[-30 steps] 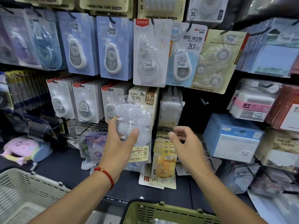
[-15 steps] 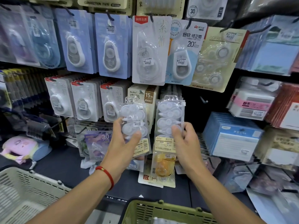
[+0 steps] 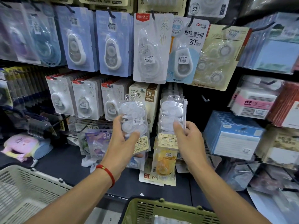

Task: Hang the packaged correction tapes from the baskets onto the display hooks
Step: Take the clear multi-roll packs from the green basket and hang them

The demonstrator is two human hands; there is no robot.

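Note:
My left hand (image 3: 123,145) grips a clear pack of white correction tapes (image 3: 134,117) and holds it upright in front of the middle row of the display. My right hand (image 3: 190,141) pinches a second clear pack (image 3: 171,113) of the same kind, which sits among the packs hanging to the right. A bare dark hook (image 3: 204,99) sticks out of the back wall just right of that pack. The green basket (image 3: 161,209) is at the bottom edge below my arms, and the white basket (image 3: 24,188) is at the lower left.
Rows of carded correction tapes (image 3: 111,50) hang above and left of my hands. A yellow pack (image 3: 164,164) hangs below the right hand. Blue boxes (image 3: 233,135) and pink-banded packs (image 3: 252,102) fill the right side. A pink plush toy (image 3: 21,145) lies on the dark shelf.
My right hand went from empty to gripping the clear pack at the hanging stack. My left hand shifted its pack a little to the right, closer to the stack.

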